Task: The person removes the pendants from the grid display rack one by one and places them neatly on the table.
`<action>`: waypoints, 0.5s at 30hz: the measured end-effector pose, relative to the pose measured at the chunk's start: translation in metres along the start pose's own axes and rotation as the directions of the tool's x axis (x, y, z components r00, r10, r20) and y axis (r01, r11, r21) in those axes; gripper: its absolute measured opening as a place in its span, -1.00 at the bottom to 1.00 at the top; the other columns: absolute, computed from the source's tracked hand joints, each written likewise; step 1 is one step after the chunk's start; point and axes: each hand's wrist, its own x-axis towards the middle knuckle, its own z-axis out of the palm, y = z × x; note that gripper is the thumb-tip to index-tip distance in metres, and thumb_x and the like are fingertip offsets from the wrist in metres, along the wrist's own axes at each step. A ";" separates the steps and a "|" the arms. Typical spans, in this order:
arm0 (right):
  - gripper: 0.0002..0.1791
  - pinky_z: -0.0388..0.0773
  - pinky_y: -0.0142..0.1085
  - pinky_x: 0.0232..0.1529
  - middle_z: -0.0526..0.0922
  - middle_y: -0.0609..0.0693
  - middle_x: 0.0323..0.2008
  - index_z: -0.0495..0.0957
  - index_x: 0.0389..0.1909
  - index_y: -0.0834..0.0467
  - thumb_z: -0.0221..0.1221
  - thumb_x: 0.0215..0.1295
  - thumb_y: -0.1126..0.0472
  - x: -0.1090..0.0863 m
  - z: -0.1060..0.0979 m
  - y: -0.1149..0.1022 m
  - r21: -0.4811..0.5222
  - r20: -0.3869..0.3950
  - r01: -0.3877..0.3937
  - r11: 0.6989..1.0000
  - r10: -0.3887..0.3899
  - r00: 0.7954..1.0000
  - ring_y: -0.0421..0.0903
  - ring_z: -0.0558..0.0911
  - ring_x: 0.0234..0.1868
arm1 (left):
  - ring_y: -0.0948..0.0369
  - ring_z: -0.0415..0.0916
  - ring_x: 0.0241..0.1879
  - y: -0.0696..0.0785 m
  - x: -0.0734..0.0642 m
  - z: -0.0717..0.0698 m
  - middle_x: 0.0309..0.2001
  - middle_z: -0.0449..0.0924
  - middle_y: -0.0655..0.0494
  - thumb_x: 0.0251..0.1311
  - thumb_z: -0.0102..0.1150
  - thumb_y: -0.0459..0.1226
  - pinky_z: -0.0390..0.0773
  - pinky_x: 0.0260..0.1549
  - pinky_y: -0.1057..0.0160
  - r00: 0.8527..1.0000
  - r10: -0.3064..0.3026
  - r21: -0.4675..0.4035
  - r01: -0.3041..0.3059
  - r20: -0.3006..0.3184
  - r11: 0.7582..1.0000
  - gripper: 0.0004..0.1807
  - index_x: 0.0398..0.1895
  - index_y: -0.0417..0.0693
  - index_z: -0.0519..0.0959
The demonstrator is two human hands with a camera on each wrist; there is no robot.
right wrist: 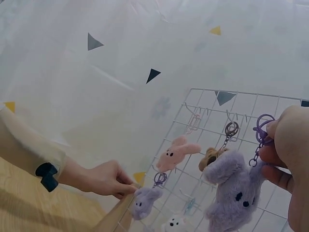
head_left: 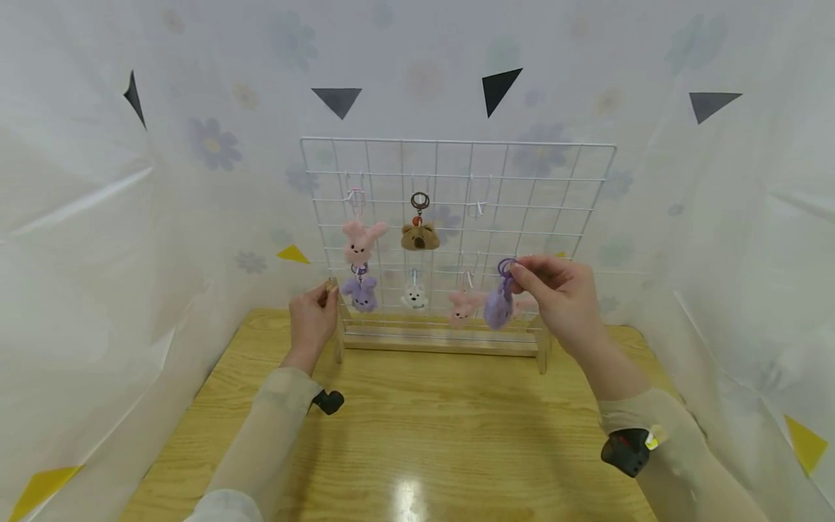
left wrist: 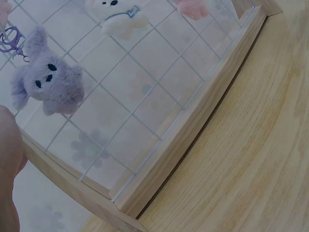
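Note:
My right hand (head_left: 561, 301) pinches the purple ring (right wrist: 262, 126) of a purple plush keychain (head_left: 499, 310), which dangles in front of the white wire grid rack (head_left: 457, 141) at its lower right. With thumb and fingers my left hand (head_left: 312, 319) grips the top of the left wooden upright (head_left: 338, 337) of the rack's stand. Close by that hand hangs another purple plush keychain (left wrist: 50, 75). Upper hooks hold a pink bunny keychain (head_left: 358, 245) and a brown bear keychain (head_left: 420, 238); a white hook (head_left: 478, 210) to their right is bare.
On the lower row hang a white dog keychain (head_left: 414, 296) and a pink keychain (head_left: 462, 310); more pink shows behind the held plush. The stand's wooden base bar (head_left: 440, 344) crosses the wood-grain table (head_left: 417, 420). Pale flowered sheeting (head_left: 417, 65) surrounds the back and sides.

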 end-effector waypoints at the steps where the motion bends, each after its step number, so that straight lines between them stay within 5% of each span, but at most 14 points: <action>1: -0.82 0.71 -0.39 -0.21 0.77 0.06 -0.35 0.64 -0.17 0.55 0.28 0.47 0.42 -0.001 0.000 0.001 0.004 0.000 -0.003 1.000 0.003 1.000 -0.07 0.72 -0.38 | -0.07 0.75 -0.38 0.000 0.000 0.000 -0.27 0.78 -0.27 0.53 0.25 -0.26 0.76 -0.33 -0.08 1.000 -0.001 0.000 0.001 0.000 1.000 -0.69 0.03 -0.39 0.74; 15: -0.89 0.72 -0.36 -0.25 0.77 0.07 -0.33 0.64 -0.18 0.57 0.26 0.44 0.52 -0.021 -0.006 0.009 0.057 -0.003 -0.014 0.998 0.014 1.000 -0.10 0.71 -0.40 | -0.08 0.76 -0.38 -0.002 0.000 0.000 -0.26 0.78 -0.27 0.54 0.24 -0.24 0.77 -0.33 -0.07 1.000 0.013 0.018 -0.013 -0.003 1.000 -0.67 0.04 -0.40 0.73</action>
